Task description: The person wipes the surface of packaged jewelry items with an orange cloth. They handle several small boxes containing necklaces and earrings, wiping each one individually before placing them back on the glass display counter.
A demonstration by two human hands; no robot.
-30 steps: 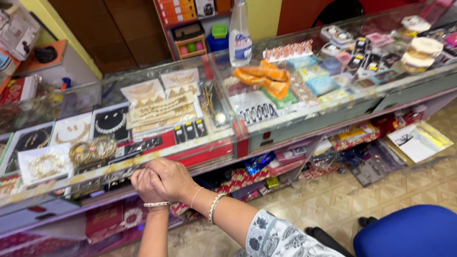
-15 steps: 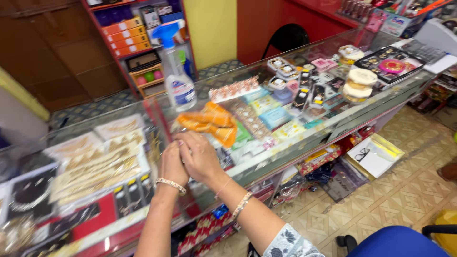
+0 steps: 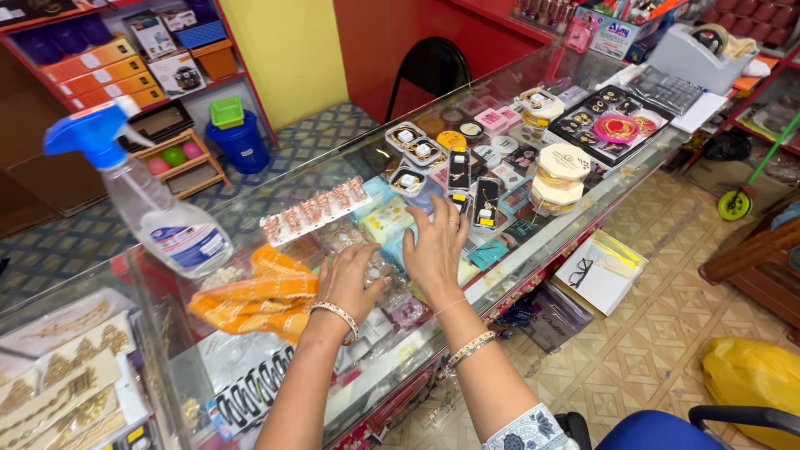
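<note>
My left hand (image 3: pixel 354 282) rests on the glass counter top (image 3: pixel 533 250) with its fingers curled; whether it holds anything is hidden. Just right of it my right hand (image 3: pixel 433 250) lies flat with fingers spread, fingertips close to two slim black jewellery boxes (image 3: pixel 486 202). An orange cloth (image 3: pixel 258 300) lies crumpled to the left of my left hand. A clear spray bottle with a blue trigger (image 3: pixel 167 225) stands behind the cloth. Both wrists wear bangles.
More small ring boxes (image 3: pixel 417 150), a stack of round white boxes (image 3: pixel 562 171) and a black tray with pink bangles (image 3: pixel 617 125) sit farther along the counter. A blue chair (image 3: pixel 667 429) and a yellow bag (image 3: pixel 754 375) are on the tiled floor at my right.
My view and both hands have shifted right along the counter, past the cloth. The hands, pressed together before, are now apart, the right one spread flat.
</note>
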